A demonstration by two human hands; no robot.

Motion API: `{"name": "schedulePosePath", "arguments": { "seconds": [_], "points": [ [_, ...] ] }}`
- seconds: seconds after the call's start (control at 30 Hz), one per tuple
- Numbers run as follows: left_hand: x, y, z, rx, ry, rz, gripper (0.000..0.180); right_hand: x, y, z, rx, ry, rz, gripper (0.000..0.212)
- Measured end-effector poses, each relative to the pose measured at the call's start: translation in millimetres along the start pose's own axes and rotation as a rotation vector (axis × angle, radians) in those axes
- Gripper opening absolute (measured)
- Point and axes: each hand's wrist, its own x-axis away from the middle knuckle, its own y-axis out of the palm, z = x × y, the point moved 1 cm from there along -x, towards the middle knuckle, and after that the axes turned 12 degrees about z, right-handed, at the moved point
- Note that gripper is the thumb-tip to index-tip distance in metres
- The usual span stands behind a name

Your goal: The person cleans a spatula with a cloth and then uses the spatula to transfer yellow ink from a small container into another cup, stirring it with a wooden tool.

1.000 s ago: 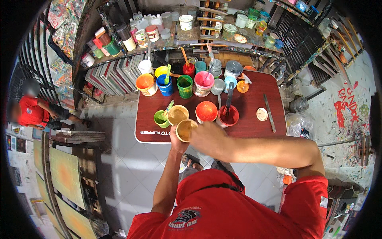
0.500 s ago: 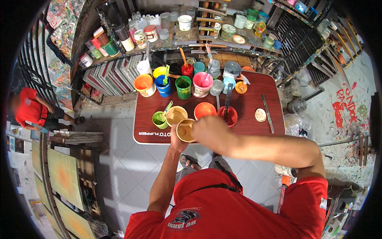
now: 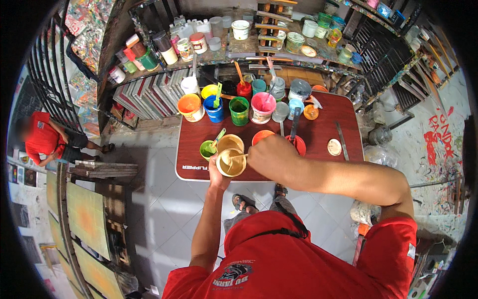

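Stick (image 3: 240, 156) now visible in paint cup (image 3: 233, 172)

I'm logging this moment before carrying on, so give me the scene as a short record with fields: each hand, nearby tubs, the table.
Left hand: holds tan paint tub
Right hand: grips thin stick, dipping into that tub
Behind held tub: second tan tub, partly hidden
To its left: small lime tub with spatula
Partly behind right hand: orange-red tub, red tub
Table: dark red
Table's right: pale round disc, long flat strip
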Motion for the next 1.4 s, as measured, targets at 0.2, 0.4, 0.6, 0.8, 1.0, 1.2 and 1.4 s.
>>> {"name": "schedulePosePath", "arguments": {
  "seconds": [0.2,0.4,0.6,0.8,1.0,1.2,1.4],
  "points": [
    [-5,-3,1,0.024,0.014,-0.105,0.050,-17,35,-2,0.167,0.012,0.209,0.013],
    [-31,-22,12,0.005,0.429,0.036,0.041,-14,59,28,-0.155,0.344,-0.296,0.022],
    [-15,-8,5,0.012,0.567,-0.016,0.041,13,82,53,-1.331,0.858,-0.894,0.040],
    [-25,-5,-7,0.090,0.535,0.044,0.040,7,77,41,-1.888,1.041,-0.726,0.040],
    [-27,-8,-15,0.123,0.500,-0.009,0.034,10,37,22,-0.615,0.448,-0.271,0.036],
    [-7,21,-18,0.109,0.153,-0.038,0.049,-14,10,16,-0.011,0.354,-0.091,0.013],
    [-6,19,-22,0.093,0.063,-0.152,0.054,1,8,-1,-0.046,0.060,-0.147,0.011]
  ]
}}
